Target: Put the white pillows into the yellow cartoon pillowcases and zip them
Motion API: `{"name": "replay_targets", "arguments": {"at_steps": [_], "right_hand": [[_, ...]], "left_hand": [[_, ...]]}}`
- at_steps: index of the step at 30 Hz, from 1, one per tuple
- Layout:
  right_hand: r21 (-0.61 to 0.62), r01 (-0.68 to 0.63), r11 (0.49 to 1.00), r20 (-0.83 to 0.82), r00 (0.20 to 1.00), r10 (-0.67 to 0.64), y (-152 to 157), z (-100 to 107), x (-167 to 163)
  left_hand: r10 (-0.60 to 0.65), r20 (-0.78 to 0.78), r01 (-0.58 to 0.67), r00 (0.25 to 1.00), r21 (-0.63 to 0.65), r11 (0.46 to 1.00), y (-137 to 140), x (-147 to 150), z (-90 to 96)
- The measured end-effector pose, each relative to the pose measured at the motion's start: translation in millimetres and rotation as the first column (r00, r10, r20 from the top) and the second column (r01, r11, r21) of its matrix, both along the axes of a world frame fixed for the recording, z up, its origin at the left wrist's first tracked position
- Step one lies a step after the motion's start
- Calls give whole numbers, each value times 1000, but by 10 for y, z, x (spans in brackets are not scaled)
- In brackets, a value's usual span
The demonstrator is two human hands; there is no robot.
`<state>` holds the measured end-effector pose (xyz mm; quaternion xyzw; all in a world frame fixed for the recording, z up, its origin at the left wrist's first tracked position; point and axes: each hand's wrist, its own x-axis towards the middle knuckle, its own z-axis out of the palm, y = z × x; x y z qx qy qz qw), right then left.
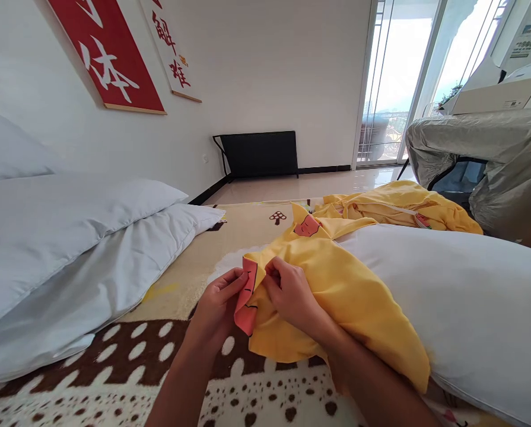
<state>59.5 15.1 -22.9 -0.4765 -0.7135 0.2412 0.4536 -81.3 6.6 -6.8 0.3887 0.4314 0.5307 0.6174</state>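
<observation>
Two hands work at one piece of yellow cloth (349, 302): the left hand (216, 305) pinches its pink edge (247, 290) between thumb and fingers, and the right hand (292, 290) is closed on the yellow part just beside it. Fine fingertip work like this probably goes best with a light pinch, the left steadying the edge while the right works the fold flat a little at a time. Pulling hard would likely crease the cloth or drag the rest of it askew, so some slack between the hands should help.

Taking the hands as the clock's centre, the cloth spreads from 1 o'clock round to 4 o'clock, partly under the right forearm. At 3 o'clock it meets a white pillow (483, 296); whether the pillow's end is inside cannot be told. A second yellow bundle (403, 204) lies at 2 o'clock, and white pillows (60, 207) are stacked at 9 o'clock, well apart from the hands, on the patterned blanket (158, 350).
</observation>
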Motion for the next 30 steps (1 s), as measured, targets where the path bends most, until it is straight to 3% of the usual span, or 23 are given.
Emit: {"name": "replay_targets", "arguments": {"at_steps": [3, 6, 9, 17, 24, 27, 30], "right_hand": [[109, 107, 988, 187, 974, -126, -24, 7, -19], [272, 204, 941, 356, 887, -295, -46, 0, -30], [335, 279, 900, 438, 799, -411, -60, 28, 41], [192, 444, 875, 550, 690, -471, 20, 173, 503], [222, 432, 874, 584, 659, -474, 87, 0, 370], [236, 421, 876, 574, 666, -476, 58, -43, 292], [183, 365, 913, 541, 738, -404, -29, 0, 321]], "left_hand": [[111, 162, -99, 981, -81, 992, 9, -27, 55], [253, 241, -222, 937, -149, 964, 31, -71, 99], [310, 286, -255, 907, -212, 943, 50, -124, 114], [339, 306, -293, 890, -186, 938, 48, -159, 134], [314, 356, -222, 880, -276, 935, 121, -147, 81], [302, 409, -182, 861, -307, 934, 166, -198, 28], [266, 451, -140, 852, -293, 946, 230, -283, -33]]}}
